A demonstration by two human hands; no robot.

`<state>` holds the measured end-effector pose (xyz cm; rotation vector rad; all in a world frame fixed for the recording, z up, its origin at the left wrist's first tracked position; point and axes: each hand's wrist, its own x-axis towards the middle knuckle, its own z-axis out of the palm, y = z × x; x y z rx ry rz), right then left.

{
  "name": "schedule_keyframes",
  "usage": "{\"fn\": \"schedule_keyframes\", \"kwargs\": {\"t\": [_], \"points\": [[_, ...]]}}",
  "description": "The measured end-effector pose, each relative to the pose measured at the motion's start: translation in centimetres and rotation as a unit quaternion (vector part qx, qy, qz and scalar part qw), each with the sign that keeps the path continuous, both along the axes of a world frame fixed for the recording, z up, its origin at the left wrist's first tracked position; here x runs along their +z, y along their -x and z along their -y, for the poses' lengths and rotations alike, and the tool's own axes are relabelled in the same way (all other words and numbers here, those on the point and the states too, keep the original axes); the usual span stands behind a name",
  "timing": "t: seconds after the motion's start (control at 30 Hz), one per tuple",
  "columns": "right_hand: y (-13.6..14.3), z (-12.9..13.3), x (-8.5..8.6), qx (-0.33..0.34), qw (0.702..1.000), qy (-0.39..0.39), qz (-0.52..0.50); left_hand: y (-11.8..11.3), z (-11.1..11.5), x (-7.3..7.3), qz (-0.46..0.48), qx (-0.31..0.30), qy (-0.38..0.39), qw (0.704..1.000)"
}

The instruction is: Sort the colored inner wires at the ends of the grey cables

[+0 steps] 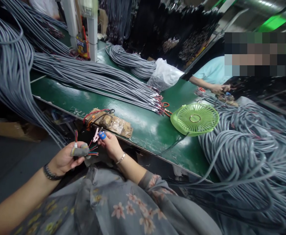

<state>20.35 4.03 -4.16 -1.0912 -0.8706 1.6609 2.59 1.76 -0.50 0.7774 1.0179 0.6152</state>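
Observation:
In the head view, my left hand (65, 159) is closed round a grey cable end (80, 151), with thin coloured wires (93, 153) fanning out to the right. A grey covering wraps one of its fingertips. Just right of it, my right hand (110, 145) is pinched, with blue tape (102, 135) round a fingertip, at a small pinkish-white piece (95, 134) beside the wires. What exactly its fingers grip is too small to tell. Both hands are in front of the green table's edge, near a taped cardboard block (117, 125).
Long grey cable bundles (96, 78) lie across the green table (143, 122). A green fan (194, 118) stands at its right part, beside a large cable heap (243, 147). Across the table, a person's hand (220, 88) works at cables. A white plastic bag (166, 74) covers one bundle's end.

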Motion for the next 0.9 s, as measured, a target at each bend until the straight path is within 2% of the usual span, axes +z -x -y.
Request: {"fn": "schedule_keyframes", "kwargs": {"t": [0.07,0.2,0.27,0.4,0.53,0.73,0.9], "points": [[0.3,0.1,-0.4,-0.037,0.999,-0.018,0.022,-0.4,-0.2,-0.1,0.013,-0.001,-0.008,1.000],[1.0,0.0,-0.1,0.021,0.995,0.061,-0.071,-0.7,-0.5,-0.5,0.034,0.001,-0.005,0.999],[1.4,-0.1,0.2,0.027,0.988,0.097,-0.120,-0.6,-0.5,-0.7,0.035,0.004,-0.002,0.999],[1.9,-0.3,0.6,-0.023,0.984,0.102,-0.142,-0.7,-0.5,-0.8,0.026,-0.001,-0.010,1.000],[2.0,-0.2,0.6,-0.038,0.981,0.114,-0.155,-0.9,-0.5,-0.7,0.018,-0.007,-0.014,1.000],[1.5,0.0,0.6,0.006,0.971,0.154,-0.185,-0.7,0.0,-0.7,0.005,0.001,-0.016,1.000],[1.0,0.3,0.8,0.030,0.969,0.146,-0.196,-0.4,1.7,-0.5,-0.004,0.025,-0.020,0.999]]}}
